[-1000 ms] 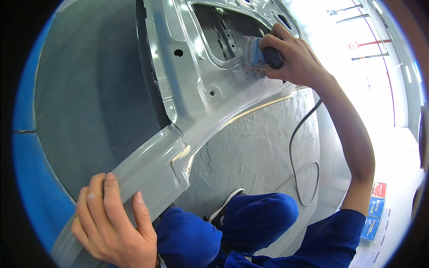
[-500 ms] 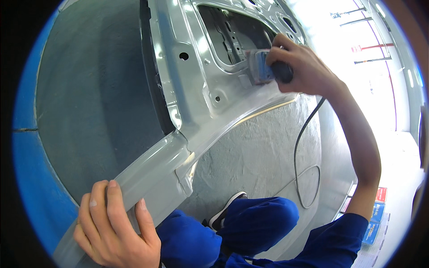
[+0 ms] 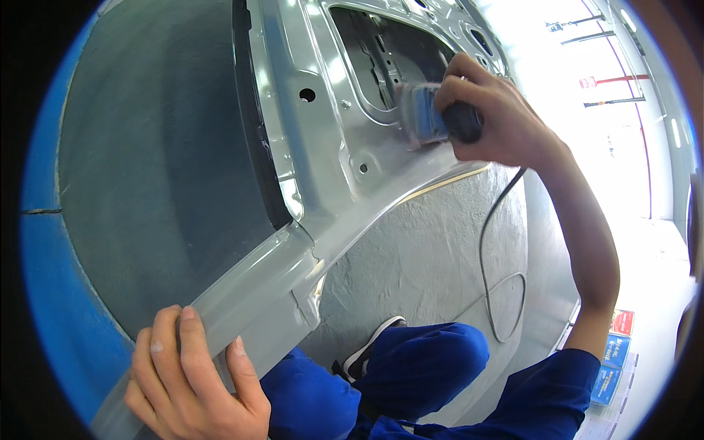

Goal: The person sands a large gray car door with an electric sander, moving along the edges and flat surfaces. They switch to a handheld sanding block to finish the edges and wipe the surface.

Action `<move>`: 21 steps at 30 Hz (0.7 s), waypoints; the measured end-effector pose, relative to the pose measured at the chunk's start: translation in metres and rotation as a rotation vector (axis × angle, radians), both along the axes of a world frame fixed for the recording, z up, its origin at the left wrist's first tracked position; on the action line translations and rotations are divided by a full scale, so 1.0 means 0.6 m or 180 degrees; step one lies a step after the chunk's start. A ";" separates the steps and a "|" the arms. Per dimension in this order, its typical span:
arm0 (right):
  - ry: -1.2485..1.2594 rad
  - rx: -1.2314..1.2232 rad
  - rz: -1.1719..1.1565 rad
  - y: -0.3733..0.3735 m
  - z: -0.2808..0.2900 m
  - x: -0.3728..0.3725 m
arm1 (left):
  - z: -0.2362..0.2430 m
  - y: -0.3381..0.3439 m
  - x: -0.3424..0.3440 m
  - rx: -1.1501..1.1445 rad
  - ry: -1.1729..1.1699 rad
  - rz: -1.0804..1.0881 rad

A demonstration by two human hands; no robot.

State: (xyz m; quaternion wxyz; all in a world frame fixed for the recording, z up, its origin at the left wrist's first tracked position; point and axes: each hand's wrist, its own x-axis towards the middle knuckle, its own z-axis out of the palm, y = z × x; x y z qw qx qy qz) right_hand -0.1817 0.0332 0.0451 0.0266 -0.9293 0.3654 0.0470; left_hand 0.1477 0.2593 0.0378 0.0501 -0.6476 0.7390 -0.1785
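A grey car body panel (image 3: 331, 213), with a window opening and a curved wheel-arch edge, stretches from the lower left to the top. My right hand (image 3: 493, 121) is closed around the black knob of a corded handheld tool that looks like a sander (image 3: 425, 114). Its blue and clear squarish head is smeared by motion. The head lies against the panel, between the opening and the arch; its contact face is hidden. At the lower left, my left hand (image 3: 194, 378) grips the panel's narrow sill, fingers over the far edge and thumb apart on the near side.
A black cord (image 3: 484, 257) hangs from the tool and loops on the grey floor (image 3: 418, 257). My blue-clad knees (image 3: 411, 367) and one shoe (image 3: 374, 343) are below the arch. Blue and red boxes (image 3: 612, 363) stand at the right. Blue flooring (image 3: 70, 293) borders the left.
The tool has shifted slightly left across the panel with my right hand. The view has moved a little; my left hand stays on the sill.
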 end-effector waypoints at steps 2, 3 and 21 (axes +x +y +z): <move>-0.0047 0.0048 0.0249 0.015 0.008 0.021 | 0.001 0.002 -0.002 -0.0034 0.0026 0.0014; -0.0080 0.0061 0.0235 0.016 0.005 0.032 | 0.003 0.003 -0.003 -0.0042 -0.0003 -0.0021; -0.0573 -0.0077 0.0013 -0.022 -0.033 0.050 | -0.008 0.010 -0.004 -0.0072 -0.0197 -0.0145</move>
